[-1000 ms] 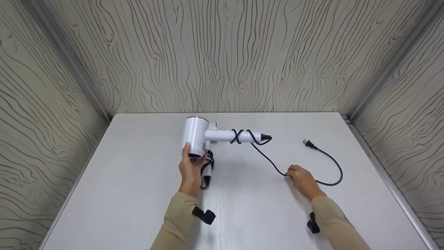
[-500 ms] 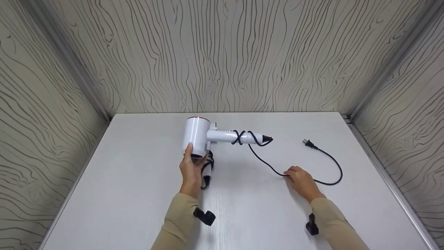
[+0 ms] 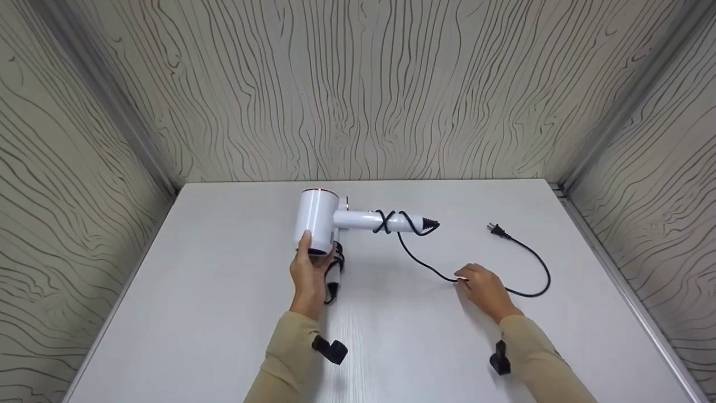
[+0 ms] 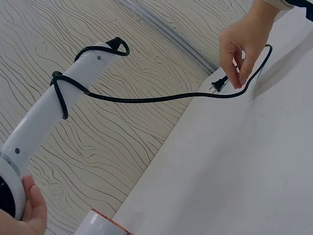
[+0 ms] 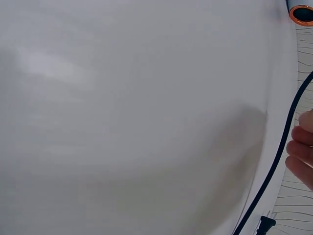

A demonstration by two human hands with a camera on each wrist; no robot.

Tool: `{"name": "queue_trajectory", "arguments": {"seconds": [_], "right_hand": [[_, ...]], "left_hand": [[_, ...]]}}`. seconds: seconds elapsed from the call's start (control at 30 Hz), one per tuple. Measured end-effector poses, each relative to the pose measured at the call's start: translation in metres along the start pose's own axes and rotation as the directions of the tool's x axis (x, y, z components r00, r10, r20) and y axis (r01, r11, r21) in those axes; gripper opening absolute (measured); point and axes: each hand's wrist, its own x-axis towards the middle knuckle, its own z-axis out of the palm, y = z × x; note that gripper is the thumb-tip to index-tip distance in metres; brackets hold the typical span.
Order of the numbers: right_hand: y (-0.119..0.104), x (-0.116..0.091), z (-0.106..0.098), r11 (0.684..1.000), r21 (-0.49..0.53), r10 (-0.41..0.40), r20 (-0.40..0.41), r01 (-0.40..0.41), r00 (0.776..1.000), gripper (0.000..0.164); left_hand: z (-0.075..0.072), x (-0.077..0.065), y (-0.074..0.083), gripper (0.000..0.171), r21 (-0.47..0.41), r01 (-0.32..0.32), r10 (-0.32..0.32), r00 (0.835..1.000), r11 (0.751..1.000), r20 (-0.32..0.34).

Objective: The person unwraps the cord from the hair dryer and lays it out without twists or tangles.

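From the head view, the white hair dryer (image 3: 320,226) is steadied at its barrel by the left hand (image 3: 309,274) on the white table (image 3: 196,291), so that its handle stays put while the black cord (image 3: 425,263) is pinched by the right hand (image 3: 482,289).

From the left wrist, two turns are seen wound round the handle (image 4: 58,105).

From the right wrist, only fingertips (image 5: 301,156) beside the cord and the plug (image 5: 264,224) are shown.

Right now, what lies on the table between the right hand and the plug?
In the head view, only the black cord curves from the right hand to the plug; otherwise bare table.
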Motion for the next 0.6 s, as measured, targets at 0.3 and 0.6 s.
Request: {"name": "queue_trajectory", "arguments": {"seconds": [0.3,0.6], "right_hand": [[-0.014,0.009,-0.003,1.000,0.017,-0.010,-0.033,0.010,0.999,0.015],[-0.035,0.025,-0.005,0.995,0.067,-0.064,-0.095,0.070,0.993,0.014]], "left_hand": [[0.000,0.000,-0.002,0.064,0.017,-0.006,0.006,1.000,1.000,-0.019],[0.000,0.000,-0.003,0.064,0.018,-0.011,0.011,1.000,1.000,-0.010]]}}
